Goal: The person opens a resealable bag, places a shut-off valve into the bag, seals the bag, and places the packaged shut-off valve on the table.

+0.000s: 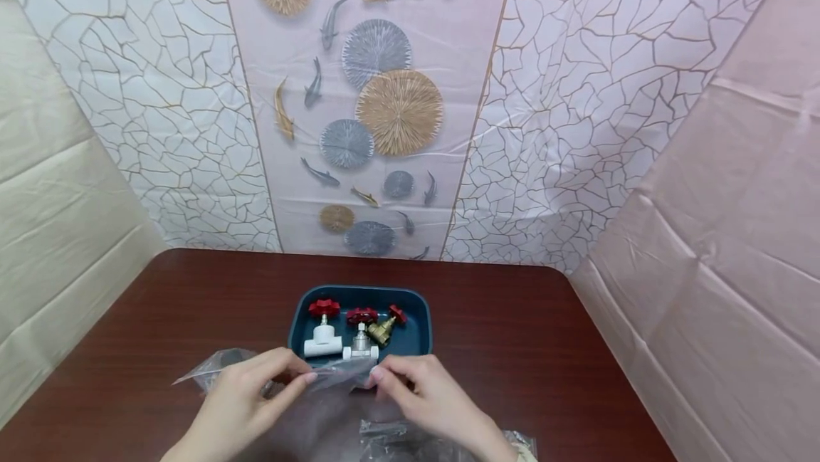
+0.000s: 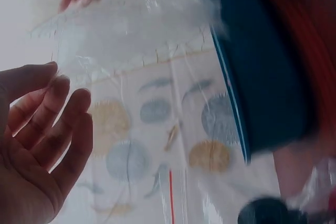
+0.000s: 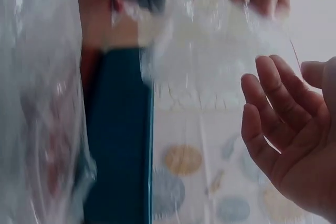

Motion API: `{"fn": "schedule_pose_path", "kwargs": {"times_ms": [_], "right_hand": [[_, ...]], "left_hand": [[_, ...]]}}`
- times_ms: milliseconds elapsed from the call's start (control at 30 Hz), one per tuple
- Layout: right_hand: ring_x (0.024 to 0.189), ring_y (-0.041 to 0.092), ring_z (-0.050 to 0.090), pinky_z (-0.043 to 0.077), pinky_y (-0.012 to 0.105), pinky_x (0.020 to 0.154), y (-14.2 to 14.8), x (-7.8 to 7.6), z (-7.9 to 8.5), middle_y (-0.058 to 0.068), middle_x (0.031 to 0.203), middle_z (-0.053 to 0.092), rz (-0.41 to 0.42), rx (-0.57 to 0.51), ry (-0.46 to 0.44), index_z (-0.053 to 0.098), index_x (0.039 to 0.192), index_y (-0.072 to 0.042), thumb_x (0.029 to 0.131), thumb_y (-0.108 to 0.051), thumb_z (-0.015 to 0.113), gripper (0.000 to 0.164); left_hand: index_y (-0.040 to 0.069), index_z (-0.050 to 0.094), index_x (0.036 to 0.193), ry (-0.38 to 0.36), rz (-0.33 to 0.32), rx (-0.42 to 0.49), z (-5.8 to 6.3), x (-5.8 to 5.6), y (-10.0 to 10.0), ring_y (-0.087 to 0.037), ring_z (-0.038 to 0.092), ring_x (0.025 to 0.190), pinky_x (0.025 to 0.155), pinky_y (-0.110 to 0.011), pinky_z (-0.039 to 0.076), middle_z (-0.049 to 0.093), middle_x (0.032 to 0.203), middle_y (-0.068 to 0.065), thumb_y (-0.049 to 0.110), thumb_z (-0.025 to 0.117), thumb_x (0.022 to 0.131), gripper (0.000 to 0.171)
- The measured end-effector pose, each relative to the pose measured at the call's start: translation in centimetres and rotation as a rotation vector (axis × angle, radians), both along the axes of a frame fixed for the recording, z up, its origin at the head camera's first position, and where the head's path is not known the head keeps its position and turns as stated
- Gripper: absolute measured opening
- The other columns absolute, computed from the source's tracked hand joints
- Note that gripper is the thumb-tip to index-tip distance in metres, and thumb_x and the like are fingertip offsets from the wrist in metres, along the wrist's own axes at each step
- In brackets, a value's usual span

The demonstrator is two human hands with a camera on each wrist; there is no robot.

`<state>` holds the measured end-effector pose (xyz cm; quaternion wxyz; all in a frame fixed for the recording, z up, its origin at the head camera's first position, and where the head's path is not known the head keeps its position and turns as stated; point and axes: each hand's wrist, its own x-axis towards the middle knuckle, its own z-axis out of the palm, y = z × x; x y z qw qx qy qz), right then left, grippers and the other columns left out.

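While both hands meet over the near edge of a blue tray (image 1: 416,330), each pinches the mouth of a clear plastic bag (image 1: 346,372) stretched between them. On the left hand (image 1: 253,387), the thumb and forefinger are brought together on one end of the bag, and the other fingers (image 2: 77,100) curve loosely, slightly spread, without wrapping around anything. On the right hand (image 1: 423,387), the thumb and forefinger nip the opposite end, with the remaining fingers (image 3: 254,124) bent in a similar relaxed way. The wrist views are blurred, so the exact contact at the fingertips is hard to make out.

The tray lies on the dark red desk (image 1: 525,348), short of the far edge and roughly midway between the far corners. Inside it, a white valve (image 1: 323,341) with a red handwheel sits toward the left end, a silvery valve (image 1: 361,343) with white ends near the middle, and a brass valve (image 1: 381,332) tilted just right of that. More clear plastic (image 1: 221,362) lies beside the left hand, and another clear packet (image 1: 387,441) lies below the right wrist.
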<state>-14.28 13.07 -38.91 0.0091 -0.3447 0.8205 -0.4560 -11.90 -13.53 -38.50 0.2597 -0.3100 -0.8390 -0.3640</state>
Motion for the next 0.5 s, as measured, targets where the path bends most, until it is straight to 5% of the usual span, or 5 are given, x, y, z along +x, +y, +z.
{"fn": "schedule_pose_path", "kwargs": {"times_ms": [233,500], "right_hand": [[0.052,0.001,0.049,0.041,0.021,0.046,-2.4,1.0,0.1,-0.013,0.066,0.059,-0.027,0.0,-0.096,0.063,0.081,-0.023,0.096,-0.042,0.045,0.03],[0.054,0.003,0.053,0.042,0.022,0.046,-2.8,0.9,-0.3,-0.011,0.067,0.061,-0.026,-0.048,-0.174,0.066,0.085,-0.017,0.096,-0.038,0.047,0.03]], "left_hand": [[0.028,0.062,0.086,0.063,-0.113,-0.035,-0.8,0.1,1.6,0.008,0.05,0.065,0.055,-0.01,0.04,0.055,0.078,0.02,0.021,0.071,0.083,0.012],[0.033,0.059,0.086,-0.037,-0.132,-0.03,-0.9,1.0,2.6,0.008,0.052,0.066,0.057,-0.011,0.041,0.055,0.08,0.022,0.026,0.067,0.086,0.01]]}}
